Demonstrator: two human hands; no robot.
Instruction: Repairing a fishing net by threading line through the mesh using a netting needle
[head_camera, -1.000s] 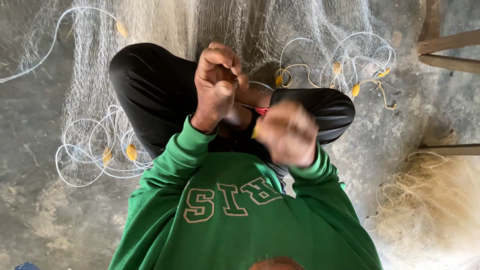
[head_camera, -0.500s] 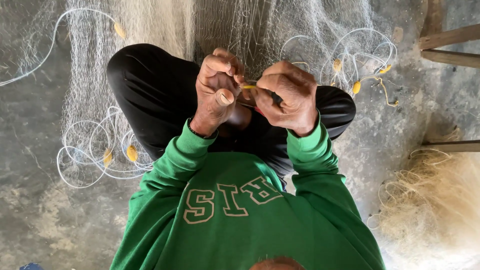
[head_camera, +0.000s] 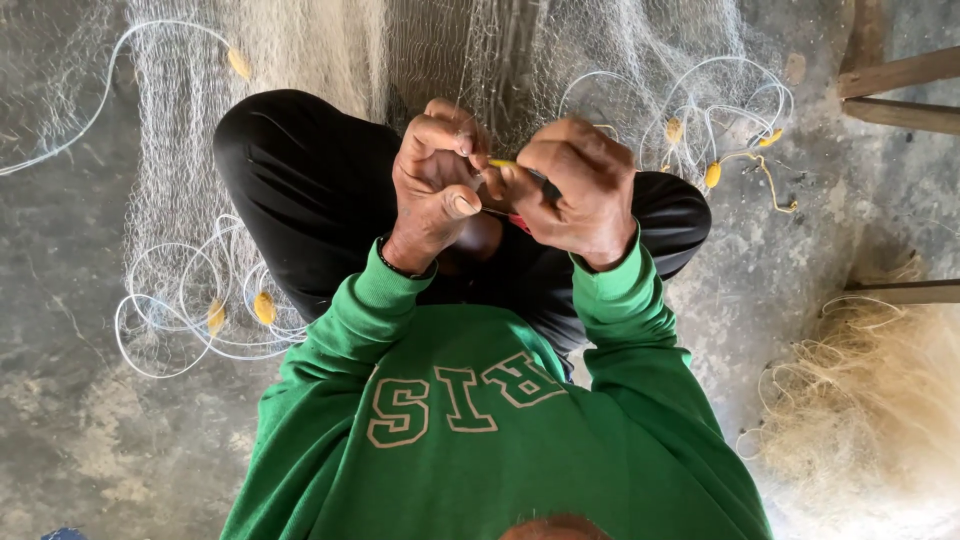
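Fingers of left hand (head_camera: 435, 185) and right hand (head_camera: 575, 190) pinch a yellow needle (head_camera: 503, 164) lying crosswise between them.

Packages: none in view.
Labels: none in view.
Signs: none in view.
Screens: none in view.
Nearest to lettering: cream block letters sewn across the chest of the green cotton sweatshirt (head_camera: 480, 440), low centre of the view.

Left hand (head_camera: 435, 185) fisted, thumb out; right hand (head_camera: 575, 190) curled, fingertips meeting.
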